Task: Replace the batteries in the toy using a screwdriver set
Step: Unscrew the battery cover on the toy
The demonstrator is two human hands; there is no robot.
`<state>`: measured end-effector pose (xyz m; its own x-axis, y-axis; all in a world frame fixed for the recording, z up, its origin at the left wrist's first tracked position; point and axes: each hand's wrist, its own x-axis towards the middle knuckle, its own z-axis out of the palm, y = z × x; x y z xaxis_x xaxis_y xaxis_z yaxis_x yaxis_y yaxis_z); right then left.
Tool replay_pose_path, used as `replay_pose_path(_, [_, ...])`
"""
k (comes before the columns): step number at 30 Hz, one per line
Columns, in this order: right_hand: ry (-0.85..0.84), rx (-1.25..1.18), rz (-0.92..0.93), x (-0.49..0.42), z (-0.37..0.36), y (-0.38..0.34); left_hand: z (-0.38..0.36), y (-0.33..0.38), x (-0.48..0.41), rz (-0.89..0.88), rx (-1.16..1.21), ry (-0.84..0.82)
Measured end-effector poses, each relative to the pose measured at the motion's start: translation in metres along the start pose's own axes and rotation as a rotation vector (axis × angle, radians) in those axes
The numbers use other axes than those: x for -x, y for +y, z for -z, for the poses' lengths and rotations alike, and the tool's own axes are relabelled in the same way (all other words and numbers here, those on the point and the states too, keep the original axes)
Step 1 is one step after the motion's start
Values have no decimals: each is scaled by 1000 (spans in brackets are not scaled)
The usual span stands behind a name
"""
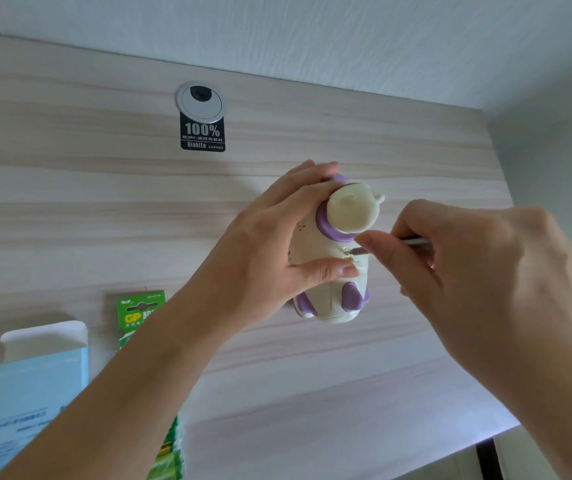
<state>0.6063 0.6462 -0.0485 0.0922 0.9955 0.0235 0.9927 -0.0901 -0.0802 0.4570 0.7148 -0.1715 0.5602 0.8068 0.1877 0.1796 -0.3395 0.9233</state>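
Could twist or skid the toy (pixel 315 244) across the pale wooden surface (pixel 70 220) if pressed harder by the driver than braced by the left hand (pixel 270 244), clamped as it is only by fingers curled over the far side and a thumb on the near side. Could also cam the screwdriver (pixel 412 241) out of the screw, scarring the plastic or rounding the head, if held off-axis; cannot tell how squarely seated, the screw being too small to make out. Could lose a loosened screw by rolling off the near edge. As for place: toy right of centre, leaning, feet seemingly down on the surface, gripped from the left by the left hand. Right hand (pixel 485 265) just to the right of the toy, pinching the slim screwdriver near its tip. Green battery pack (pixel 140 306) well apart at near left, untouched. Driver tip touching the toy's back just below the purple collar.
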Motion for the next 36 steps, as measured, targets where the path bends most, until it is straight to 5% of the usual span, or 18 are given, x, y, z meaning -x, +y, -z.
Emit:
replay_pose_path(16, [-108, -26, 14, 0, 9, -4, -3, -1, 1, 2, -24, 11])
replay_pose_path(36, [-9, -40, -37, -1, 1, -3, -6, 2, 3, 24, -19, 24])
